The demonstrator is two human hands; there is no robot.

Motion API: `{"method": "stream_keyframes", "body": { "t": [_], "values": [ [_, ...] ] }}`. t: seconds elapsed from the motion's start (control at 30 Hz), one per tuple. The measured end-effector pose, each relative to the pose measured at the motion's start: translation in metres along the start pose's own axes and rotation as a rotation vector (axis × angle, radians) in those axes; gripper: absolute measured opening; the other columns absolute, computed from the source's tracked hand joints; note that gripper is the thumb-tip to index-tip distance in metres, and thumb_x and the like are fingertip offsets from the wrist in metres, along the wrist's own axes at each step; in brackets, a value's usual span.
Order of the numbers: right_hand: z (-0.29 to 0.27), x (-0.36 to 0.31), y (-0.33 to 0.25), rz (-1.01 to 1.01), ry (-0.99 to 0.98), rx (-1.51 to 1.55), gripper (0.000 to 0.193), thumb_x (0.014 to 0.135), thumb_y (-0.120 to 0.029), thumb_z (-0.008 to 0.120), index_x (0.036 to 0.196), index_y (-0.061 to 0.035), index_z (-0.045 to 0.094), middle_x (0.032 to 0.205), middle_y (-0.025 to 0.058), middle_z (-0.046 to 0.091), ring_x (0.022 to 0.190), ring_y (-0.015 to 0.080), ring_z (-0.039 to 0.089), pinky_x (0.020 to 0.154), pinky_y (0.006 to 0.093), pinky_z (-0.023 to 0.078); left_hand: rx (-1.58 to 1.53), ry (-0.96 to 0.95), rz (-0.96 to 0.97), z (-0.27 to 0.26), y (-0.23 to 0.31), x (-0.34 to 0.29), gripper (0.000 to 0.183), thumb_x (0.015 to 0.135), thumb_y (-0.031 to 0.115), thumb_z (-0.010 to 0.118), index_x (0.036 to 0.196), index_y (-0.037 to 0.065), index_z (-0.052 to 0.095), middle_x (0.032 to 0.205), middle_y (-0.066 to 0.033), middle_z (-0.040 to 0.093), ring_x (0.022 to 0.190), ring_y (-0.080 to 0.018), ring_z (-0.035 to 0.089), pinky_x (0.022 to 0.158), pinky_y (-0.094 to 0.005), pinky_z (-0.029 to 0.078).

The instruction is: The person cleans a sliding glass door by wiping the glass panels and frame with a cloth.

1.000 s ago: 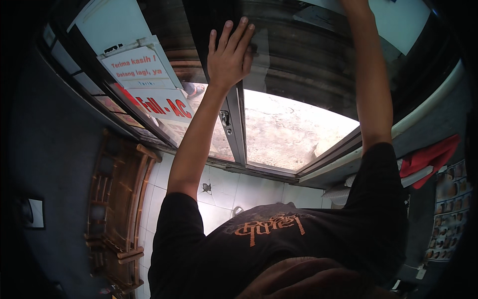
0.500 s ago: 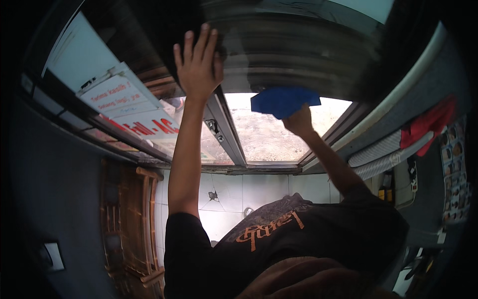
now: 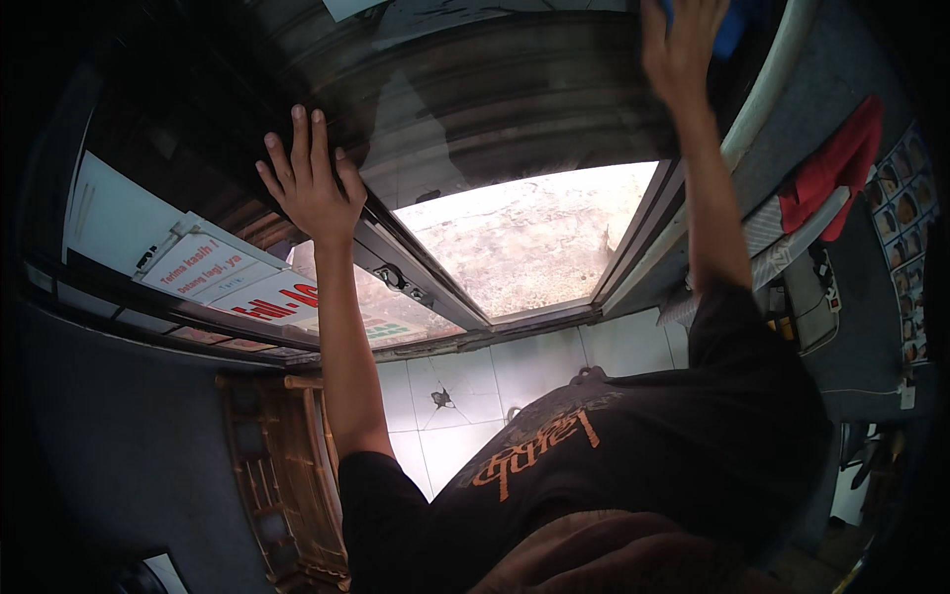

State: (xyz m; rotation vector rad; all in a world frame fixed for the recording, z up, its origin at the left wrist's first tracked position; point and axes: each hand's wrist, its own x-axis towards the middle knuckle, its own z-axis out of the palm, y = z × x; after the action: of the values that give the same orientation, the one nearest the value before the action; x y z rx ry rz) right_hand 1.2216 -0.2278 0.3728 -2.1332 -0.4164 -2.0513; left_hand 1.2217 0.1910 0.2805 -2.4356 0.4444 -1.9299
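Tinted glass door [image 3: 515, 109], white-tiled floor [image 3: 515, 371]

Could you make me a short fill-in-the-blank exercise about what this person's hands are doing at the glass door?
1. The left hand lies flat and open against the dark ____ of the door.
2. The right hand is raised high and presses a ____ cloth to the pane.
3. The floor tiles below the door are ____ in colour.
4. A ____ cloth hangs at the right, beside the door.

Missing words: glass; blue; white; red
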Motion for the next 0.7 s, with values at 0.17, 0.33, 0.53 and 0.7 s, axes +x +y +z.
{"method": "stream_keyframes", "body": {
  "t": [0.17,0.33,0.53,0.7],
  "values": [
    [-0.015,-0.244,-0.009,0.270,-0.281,-0.008,0.057,0.095,-0.022,0.059,0.148,-0.0053,0.048,0.156,0.0296,0.034,0.145,0.0561,0.025,0.117,0.0664,0.015,-0.052,0.012,-0.011,0.005,0.011,0.008,0.052,0.092,0.022,0.056,0.144,0.018,0.058,0.153,-0.0007,0.052,0.152,-0.0341,0.029,0.123,-0.0549,0.013],
    [-0.016,-0.279,-0.009,0.314,-0.408,0.166,0.048,0.094,-0.022,0.061,0.138,-0.0038,0.057,0.138,0.0285,0.055,0.131,0.0507,0.046,0.115,0.0592,0.026,-0.004,0.023,-0.025,0.000,0.010,0.010,0.052,0.091,0.022,0.056,0.143,0.019,0.060,0.155,0.0010,0.050,0.152,-0.0289,0.030,0.123,-0.0536,0.015],
    [0.008,0.011,0.034,-0.067,0.056,0.187,0.036,0.098,-0.015,0.062,0.130,0.0024,0.057,0.130,0.0236,0.058,0.119,0.0425,0.053,0.105,0.0496,0.035,0.017,-0.051,-0.006,-0.011,0.002,0.007,0.052,0.092,0.021,0.056,0.143,0.017,0.059,0.154,-0.0016,0.050,0.147,-0.0292,0.038,0.121,-0.0546,0.023],
    [0.035,0.231,0.101,-0.333,0.105,-0.714,0.027,0.101,-0.030,0.057,0.110,-0.0072,0.070,0.091,0.0155,0.071,0.081,0.0377,0.069,0.065,0.0489,0.053,-0.104,-0.065,-0.030,-0.009,0.014,0.007,0.057,0.088,0.017,0.060,0.145,0.015,0.056,0.157,-0.0029,0.047,0.149,-0.0296,0.034,0.121,-0.0552,0.021]
  ]
}}
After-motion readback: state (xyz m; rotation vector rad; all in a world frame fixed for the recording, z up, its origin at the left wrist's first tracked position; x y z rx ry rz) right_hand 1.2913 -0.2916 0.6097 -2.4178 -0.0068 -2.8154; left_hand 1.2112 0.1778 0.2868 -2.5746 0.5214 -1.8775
